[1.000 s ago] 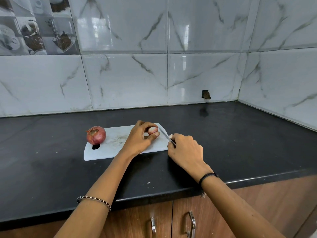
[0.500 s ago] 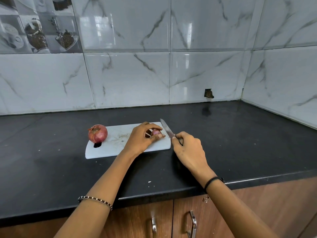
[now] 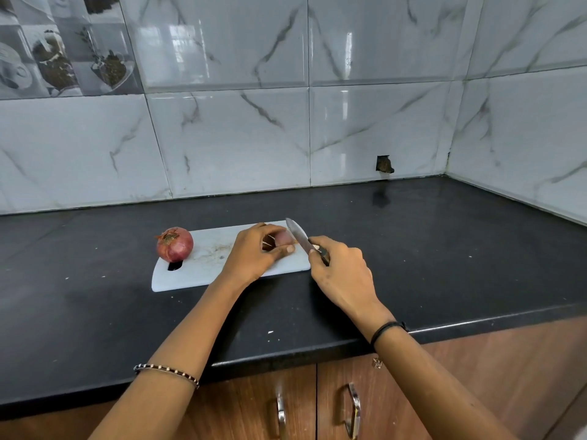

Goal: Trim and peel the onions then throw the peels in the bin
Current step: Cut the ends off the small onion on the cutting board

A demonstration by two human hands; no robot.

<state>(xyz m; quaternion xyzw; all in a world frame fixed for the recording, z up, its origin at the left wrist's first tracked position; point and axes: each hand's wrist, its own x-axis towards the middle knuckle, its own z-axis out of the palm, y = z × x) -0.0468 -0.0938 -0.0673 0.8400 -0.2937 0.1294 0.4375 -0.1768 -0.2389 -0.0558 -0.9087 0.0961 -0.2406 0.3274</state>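
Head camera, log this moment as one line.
left hand: pinning small onion on cutting board | right hand: holding knife at onion | whole onion: unpeeled

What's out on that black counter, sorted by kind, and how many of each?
Onions: 2, one whole, one small in the left hand
Knives: 1, in the right hand
Cutting boards: 1
Total: 4

Left hand (image 3: 254, 254) pins small onion (image 3: 283, 239); right hand (image 3: 341, 274) grips knife (image 3: 300, 237).
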